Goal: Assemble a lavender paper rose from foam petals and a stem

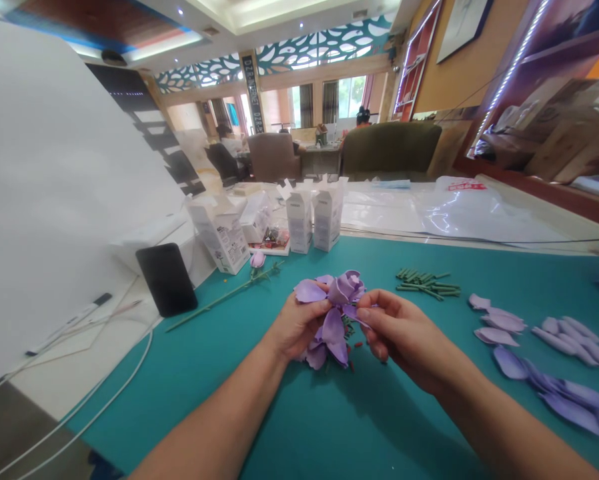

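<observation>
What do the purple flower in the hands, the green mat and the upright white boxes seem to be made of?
Flower: matte, probably thin foam, as the petals curl softly; fabric is possible.
Mat: smooth, low sheen, likely rubber or vinyl, since it lies flat and evenly coloured.
White boxes: printed thin card, judging by creased edges and open flaps.
</observation>
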`<move>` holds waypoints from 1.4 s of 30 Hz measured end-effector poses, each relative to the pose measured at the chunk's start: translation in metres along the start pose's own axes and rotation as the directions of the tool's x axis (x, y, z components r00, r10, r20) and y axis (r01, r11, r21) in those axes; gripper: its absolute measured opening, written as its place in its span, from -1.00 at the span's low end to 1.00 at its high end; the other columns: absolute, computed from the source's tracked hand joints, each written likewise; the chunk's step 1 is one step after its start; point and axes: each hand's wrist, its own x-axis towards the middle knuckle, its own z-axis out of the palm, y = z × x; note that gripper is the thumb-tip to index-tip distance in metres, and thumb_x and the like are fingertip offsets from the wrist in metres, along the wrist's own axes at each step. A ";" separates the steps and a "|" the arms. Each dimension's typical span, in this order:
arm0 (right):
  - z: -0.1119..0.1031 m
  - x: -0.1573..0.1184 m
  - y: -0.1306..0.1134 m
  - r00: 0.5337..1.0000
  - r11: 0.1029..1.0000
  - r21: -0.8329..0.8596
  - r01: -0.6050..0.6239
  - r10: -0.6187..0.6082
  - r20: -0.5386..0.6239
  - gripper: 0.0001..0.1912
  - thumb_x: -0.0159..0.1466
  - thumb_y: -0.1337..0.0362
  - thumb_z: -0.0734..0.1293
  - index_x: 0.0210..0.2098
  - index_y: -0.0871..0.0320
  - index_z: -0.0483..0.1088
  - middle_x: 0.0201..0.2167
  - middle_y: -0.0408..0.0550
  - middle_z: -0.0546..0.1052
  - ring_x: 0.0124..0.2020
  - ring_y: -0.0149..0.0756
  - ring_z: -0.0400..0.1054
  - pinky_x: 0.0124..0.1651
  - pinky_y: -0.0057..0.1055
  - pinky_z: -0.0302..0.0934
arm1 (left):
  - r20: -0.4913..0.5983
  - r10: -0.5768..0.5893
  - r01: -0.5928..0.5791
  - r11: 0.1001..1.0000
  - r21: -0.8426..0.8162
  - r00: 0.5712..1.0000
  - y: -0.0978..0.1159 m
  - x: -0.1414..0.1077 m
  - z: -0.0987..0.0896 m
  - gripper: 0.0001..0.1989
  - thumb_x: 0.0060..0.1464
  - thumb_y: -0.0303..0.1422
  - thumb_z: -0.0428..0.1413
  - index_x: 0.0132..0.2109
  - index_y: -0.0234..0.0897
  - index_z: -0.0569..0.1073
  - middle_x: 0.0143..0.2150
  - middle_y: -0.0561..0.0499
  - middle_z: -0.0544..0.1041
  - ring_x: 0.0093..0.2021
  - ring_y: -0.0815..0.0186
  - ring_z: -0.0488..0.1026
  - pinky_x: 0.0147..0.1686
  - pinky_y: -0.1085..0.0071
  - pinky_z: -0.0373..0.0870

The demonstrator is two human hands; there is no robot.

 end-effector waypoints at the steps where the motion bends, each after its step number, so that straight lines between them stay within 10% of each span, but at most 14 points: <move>1: 0.000 0.000 0.000 1.000 1.000 0.003 -0.002 0.002 -0.001 -0.53 -0.07 -0.01 0.50 -0.40 0.13 0.26 -0.71 -0.32 0.31 -0.73 -0.56 0.10 -0.62 -0.55 -0.08 | 0.000 0.002 -0.002 1.000 0.003 1.000 0.000 0.000 0.000 -0.62 -0.34 -0.39 0.42 -0.32 -0.32 0.46 -0.43 0.06 0.49 -0.45 0.39 0.42 -0.43 0.49 0.35; 42: -0.007 0.005 0.002 0.993 0.994 0.024 0.106 -0.105 -0.062 -0.62 0.15 -0.07 0.34 -0.36 0.12 0.27 -0.63 -0.29 0.34 -0.69 -0.52 0.14 -0.60 -0.53 0.00 | 0.059 0.011 -0.008 0.998 -0.055 0.998 0.006 0.001 0.000 -0.62 -0.29 -0.40 0.39 -0.26 -0.33 0.46 -0.45 0.04 0.53 -0.43 0.32 0.51 -0.41 0.46 0.43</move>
